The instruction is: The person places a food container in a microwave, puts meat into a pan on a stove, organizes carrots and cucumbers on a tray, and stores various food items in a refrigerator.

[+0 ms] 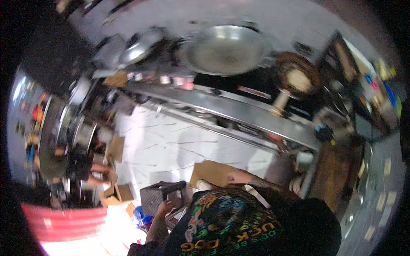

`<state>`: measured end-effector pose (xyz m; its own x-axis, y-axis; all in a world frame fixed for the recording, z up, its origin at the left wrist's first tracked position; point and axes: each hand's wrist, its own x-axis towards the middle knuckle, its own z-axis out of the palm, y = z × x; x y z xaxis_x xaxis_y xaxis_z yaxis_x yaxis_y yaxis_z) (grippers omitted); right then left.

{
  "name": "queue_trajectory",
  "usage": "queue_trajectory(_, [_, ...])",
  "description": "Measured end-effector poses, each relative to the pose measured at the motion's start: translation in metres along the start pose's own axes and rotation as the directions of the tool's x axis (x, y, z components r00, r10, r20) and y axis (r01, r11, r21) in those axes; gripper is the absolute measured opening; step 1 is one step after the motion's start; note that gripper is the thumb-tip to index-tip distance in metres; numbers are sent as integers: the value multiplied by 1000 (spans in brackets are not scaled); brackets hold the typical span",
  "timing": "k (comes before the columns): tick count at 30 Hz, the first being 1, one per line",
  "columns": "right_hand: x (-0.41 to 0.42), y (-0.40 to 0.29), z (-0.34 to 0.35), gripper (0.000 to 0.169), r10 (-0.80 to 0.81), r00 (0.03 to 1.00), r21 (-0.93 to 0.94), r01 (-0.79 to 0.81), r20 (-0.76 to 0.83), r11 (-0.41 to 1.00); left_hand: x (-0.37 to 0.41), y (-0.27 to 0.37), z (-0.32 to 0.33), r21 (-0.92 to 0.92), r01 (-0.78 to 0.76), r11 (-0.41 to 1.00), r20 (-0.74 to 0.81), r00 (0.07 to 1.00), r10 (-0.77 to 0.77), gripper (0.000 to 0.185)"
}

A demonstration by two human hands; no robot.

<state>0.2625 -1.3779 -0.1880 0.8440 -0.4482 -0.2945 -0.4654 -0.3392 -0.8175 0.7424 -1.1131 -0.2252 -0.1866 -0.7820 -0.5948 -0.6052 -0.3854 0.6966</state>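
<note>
My left hand [166,207] is at the near side of a dark textured crate [153,200] low in front of me. Blur hides whether its fingers grip the crate or only pass beside it. My right hand [238,178] is over a flat brown piece of cardboard [208,172], its fingers too smeared to read. The cardboard lies just beyond my printed black shirt [230,220]. Beside the crate sits a blue item [141,216], possibly plastic or cloth.
A steel counter [224,105] crosses ahead, with a large metal wok [227,49] and a brown round pan [298,76] on the stove behind it. White marble-patterned floor [160,137] spreads below. At left, another person [64,163] reaches near an open cardboard box [117,195].
</note>
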Motion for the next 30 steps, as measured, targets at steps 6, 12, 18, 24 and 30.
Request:
queue_trajectory(6, [132, 2, -7, 44, 114, 992, -55, -112, 48, 992, 31, -47, -38, -95, 342, 935, -337, 872, -354, 48])
queue_trajectory(12, [203, 49, -35, 50, 374, 922, -128, -361, 100, 924, 23, -63, -124, -154, 326, 933, -459, 812, -360, 52])
queue_trajectory(18, [309, 67, -65, 47, 430, 901, 285, -400, -49, 871, 40, -135, -226, -15, 328, 944, -548, 787, -282, 34])
queue_trajectory(24, [524, 48, -89, 37, 407, 881, 125, -444, 240, 887, 28, -151, -275, -408, 286, 867, -660, 563, -497, 57])
queue_trajectory(30, [787, -55, -124, 41, 36, 869, -304, 134, 494, 943, -2, -148, -298, -819, 381, 430, -288, 375, -881, 56])
